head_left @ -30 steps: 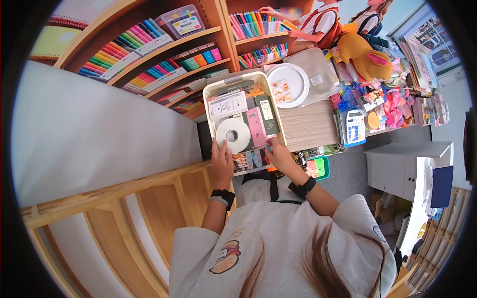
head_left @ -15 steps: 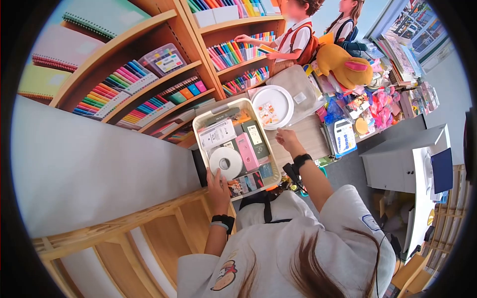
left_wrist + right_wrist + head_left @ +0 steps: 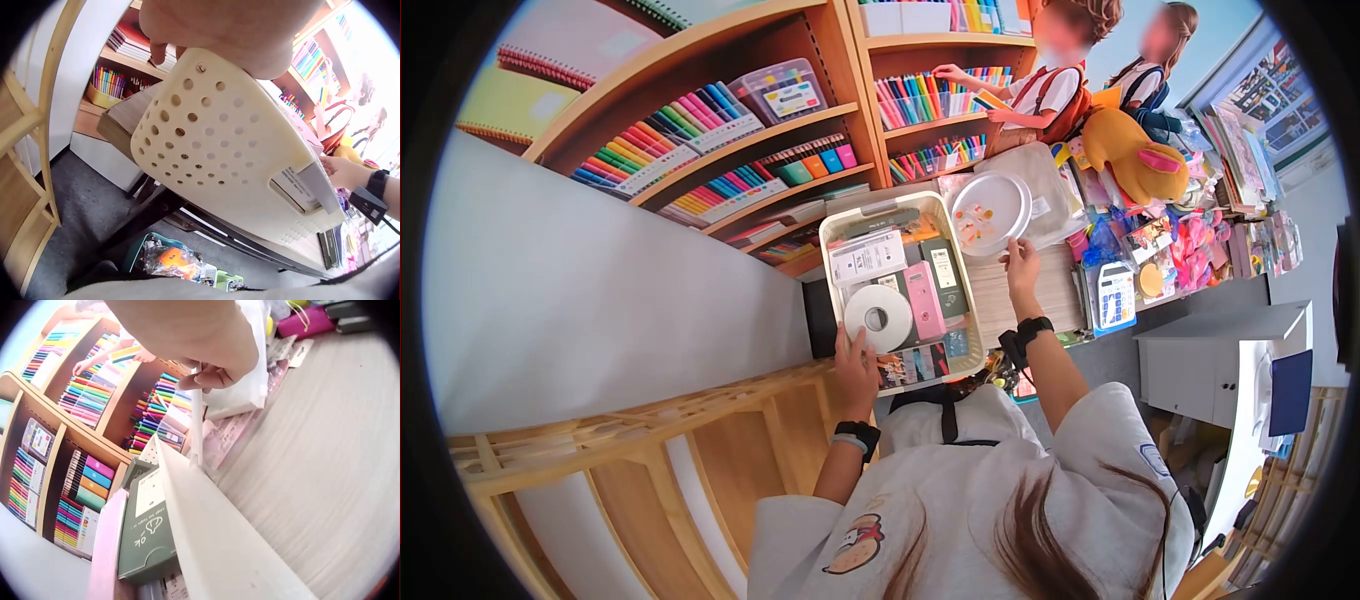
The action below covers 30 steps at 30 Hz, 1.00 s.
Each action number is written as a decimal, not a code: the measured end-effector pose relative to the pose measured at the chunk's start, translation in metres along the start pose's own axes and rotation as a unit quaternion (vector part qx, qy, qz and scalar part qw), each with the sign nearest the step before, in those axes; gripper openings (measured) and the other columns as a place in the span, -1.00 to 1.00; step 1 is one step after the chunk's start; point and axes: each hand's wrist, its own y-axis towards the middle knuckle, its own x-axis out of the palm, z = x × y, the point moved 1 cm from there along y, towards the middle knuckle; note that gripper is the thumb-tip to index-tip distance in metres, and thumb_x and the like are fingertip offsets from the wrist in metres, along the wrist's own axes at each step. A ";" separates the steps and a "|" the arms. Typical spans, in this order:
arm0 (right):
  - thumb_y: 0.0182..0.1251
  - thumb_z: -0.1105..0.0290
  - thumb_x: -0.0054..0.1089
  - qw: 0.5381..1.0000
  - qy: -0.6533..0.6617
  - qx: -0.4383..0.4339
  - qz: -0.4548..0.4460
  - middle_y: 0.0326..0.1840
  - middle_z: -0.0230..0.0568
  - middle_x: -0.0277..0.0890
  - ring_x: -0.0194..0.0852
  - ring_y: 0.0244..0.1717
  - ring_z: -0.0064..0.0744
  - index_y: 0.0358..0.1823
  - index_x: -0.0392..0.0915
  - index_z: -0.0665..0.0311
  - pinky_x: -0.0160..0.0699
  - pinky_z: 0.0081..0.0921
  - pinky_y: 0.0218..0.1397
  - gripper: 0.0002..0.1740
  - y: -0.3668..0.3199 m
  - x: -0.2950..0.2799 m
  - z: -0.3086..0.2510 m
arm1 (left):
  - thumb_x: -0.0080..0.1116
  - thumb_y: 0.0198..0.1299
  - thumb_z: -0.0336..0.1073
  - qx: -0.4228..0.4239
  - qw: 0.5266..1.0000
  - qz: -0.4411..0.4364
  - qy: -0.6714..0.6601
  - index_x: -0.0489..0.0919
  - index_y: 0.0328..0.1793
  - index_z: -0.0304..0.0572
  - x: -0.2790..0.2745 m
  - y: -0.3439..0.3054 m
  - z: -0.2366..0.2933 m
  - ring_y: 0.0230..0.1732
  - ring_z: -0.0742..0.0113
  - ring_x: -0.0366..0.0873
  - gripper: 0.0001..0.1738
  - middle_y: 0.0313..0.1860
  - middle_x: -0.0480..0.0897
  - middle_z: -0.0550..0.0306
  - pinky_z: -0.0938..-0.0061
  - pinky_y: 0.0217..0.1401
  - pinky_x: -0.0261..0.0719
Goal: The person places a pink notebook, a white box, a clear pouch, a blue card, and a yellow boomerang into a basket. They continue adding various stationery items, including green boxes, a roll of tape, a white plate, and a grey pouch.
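A backdrop of stationery shelves is seen behind the pale wooden desk. On the desk, a cream basket is packed closely with a white roll, a pink box and a dark green box, perhaps to save space. The hands are apart: the basket's near left corner is gripped by the left hand, probably for steadiness; to the basket's right, a white plate bearing small orange-and-white pieces is pinched at its near edge by the right hand, presumably so nothing spills.

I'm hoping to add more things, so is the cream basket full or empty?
Mostly full: a white roll, pink box and dark green box, among other things, fill most of the basket.
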 end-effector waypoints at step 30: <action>0.34 0.29 -0.09 0.953 -0.003 -0.011 -0.302 -0.63 -0.49 0.27 0.16 -0.62 -0.71 -0.22 0.42 0.38 0.22 -0.74 -0.55 -0.74 -0.127 -0.022 -0.030 | -0.29 0.23 -0.24 -0.015 0.993 0.076 -0.086 0.09 0.32 -0.35 0.003 -0.007 -0.012 0.33 -0.06 0.04 -0.45 0.33 0.05 -0.21 0.27 0.31 0.05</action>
